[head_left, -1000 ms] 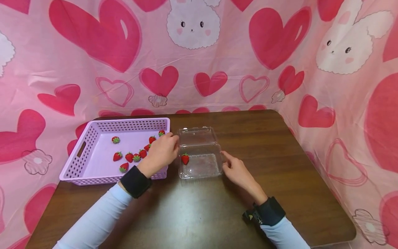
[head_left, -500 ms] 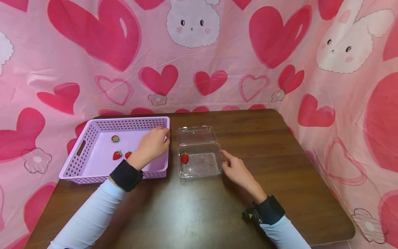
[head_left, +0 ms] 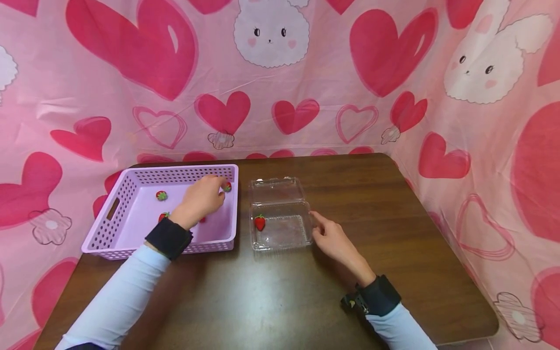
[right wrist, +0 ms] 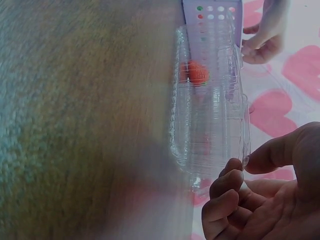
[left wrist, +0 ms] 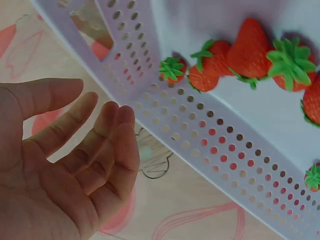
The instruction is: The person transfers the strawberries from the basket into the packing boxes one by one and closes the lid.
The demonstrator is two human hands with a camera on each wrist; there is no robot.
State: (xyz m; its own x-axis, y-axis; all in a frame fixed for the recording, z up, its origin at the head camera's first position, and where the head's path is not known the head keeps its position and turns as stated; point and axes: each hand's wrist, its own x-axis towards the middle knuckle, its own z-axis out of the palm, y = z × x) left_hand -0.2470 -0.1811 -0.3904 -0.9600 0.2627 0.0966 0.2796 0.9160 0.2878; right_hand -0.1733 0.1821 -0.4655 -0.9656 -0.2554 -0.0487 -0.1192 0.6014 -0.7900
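My left hand is over the right part of a lilac basket, fingers loosely bent, with nothing between them in the left wrist view. Several red strawberries with green leaf caps lie in the basket; the hand hides some of them in the head view. A lone strawberry shows just past the fingertips. To the right, a clear plastic clamshell container stands with its lid raised. One strawberry lies at its left side. My right hand pinches the container's right rim between thumb and forefinger.
The basket and container stand side by side on a dark brown wooden table. A pink cloth with hearts and rabbits hangs behind and at the sides. Black straps wrap both wrists.
My left hand has moved left from beside the container, across the basket's right rim and over its inside. The right hand and the container stay where they were.
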